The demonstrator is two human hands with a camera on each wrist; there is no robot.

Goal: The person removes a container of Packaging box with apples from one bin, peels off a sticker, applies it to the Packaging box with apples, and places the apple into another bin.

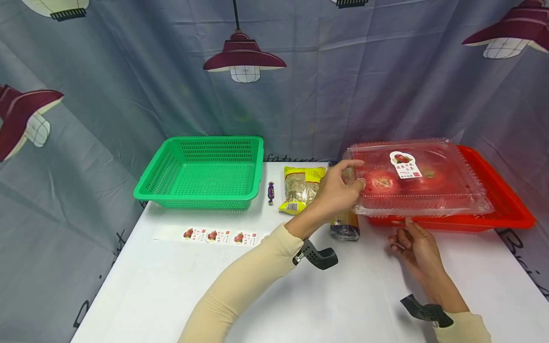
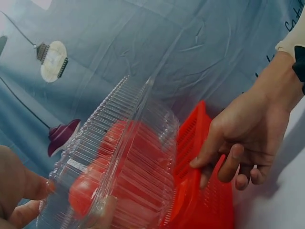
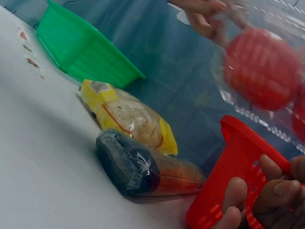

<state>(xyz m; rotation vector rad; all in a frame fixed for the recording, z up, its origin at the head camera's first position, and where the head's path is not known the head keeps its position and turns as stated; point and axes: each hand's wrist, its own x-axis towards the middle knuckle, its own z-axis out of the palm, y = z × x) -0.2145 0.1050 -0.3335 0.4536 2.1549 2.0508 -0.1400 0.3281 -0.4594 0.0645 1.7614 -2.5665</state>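
Observation:
A clear plastic box (image 1: 454, 190) with red round fruits (image 2: 83, 191) inside and a white label (image 1: 405, 165) on its lid is held above the red basket (image 1: 510, 209). My left hand (image 1: 339, 188) grips the box at its left end, thumb and fingers on the edge. My right hand (image 1: 418, 250) pinches the front rim of the red basket between thumb and fingertips, the other fingers curled below. The box covers much of the basket in the head view. In the left wrist view the box looks tilted beside the basket's rim.
A green basket (image 1: 197, 197) stands at the back left. Between the baskets lie a small purple wrapped candy (image 1: 270, 193), a yellow bag (image 1: 296, 188) and a dark-and-orange wrapped pack (image 3: 147, 167). A strip of labels (image 1: 214, 236) lies on the white table (image 1: 150, 295).

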